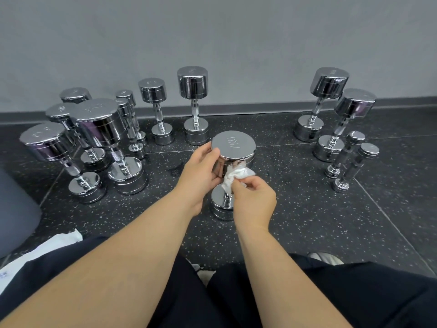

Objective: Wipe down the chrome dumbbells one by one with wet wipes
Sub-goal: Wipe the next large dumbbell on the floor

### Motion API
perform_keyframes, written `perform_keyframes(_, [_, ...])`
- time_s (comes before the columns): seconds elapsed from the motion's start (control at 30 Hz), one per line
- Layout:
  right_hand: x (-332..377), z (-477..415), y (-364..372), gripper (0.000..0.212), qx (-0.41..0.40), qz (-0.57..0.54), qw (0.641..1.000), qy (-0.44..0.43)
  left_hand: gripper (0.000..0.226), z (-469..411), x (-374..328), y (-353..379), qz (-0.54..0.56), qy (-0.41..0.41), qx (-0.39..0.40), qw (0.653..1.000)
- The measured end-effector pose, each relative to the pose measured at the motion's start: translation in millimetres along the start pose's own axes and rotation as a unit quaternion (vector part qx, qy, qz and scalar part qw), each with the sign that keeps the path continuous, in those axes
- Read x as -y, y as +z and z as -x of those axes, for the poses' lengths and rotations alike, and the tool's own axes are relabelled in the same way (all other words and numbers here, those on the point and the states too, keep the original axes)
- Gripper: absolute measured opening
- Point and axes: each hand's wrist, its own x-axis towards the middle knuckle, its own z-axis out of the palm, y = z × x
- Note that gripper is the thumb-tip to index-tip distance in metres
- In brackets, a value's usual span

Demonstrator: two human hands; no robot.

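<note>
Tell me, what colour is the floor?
Black with pale speckles, clearest in the head view.

Gym, free-weights corner, seen from low over the floor.

Landmark: plain grey wall (212,31), dark baseboard (236,109) along its foot. The floor (307,221) running out from the wall is black rubber tile, white-flecked, seams showing: gym matting. Chrome dumbbells stand on end in front of the wall, in mixed sizes: a crowded left group (99,129), a middle pair (192,82) closest to the wall, and a right group (331,84) of four. A lone dumbbell (233,144) stands farther out from the wall, top face stamped "KG". Farthest from the wall, at the left edge, is a rounded grey padded form (14,209); cannot tell what it is.
</note>
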Motion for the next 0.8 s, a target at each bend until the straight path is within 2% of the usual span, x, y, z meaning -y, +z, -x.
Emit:
perform_keyframes(0.1, [8,-8,1,0.017,-0.008,-0.023,1.0,-0.011,0.019,-1,-1,-3,0.007,-0.004,0.006,1.0])
perform_keyframes(0.23, [-9,-2,3,0.02,-0.006,0.034,0.999,0.016,0.021,0,2,-5,-0.038,-0.023,-0.005,0.999])
perform_keyframes(0.37, [2,-5,4,0.023,-0.015,-0.023,1.0,0.0,0.023,7,7,-10,-0.103,-0.13,0.022,0.986])
perform_keyframes(0.47, [4,-6,1,0.024,0.002,-0.022,1.0,-0.016,0.018,7,6,-14,-0.041,-0.159,0.027,0.986])
perform_keyframes(0.57, [0,-4,-1,0.015,0.023,-0.012,1.0,-0.008,0.008,5,9,-10,0.011,-0.117,-0.017,0.993])
perform_keyframes(0.7, [5,-6,-3,0.004,0.043,-0.032,0.999,-0.004,0.012,5,22,3,-0.041,-0.022,-0.099,0.994])
perform_keyframes(0.8, [12,-4,-3,0.013,0.035,-0.106,0.994,0.01,0.012,3,20,7,-0.005,0.015,-0.159,0.987])
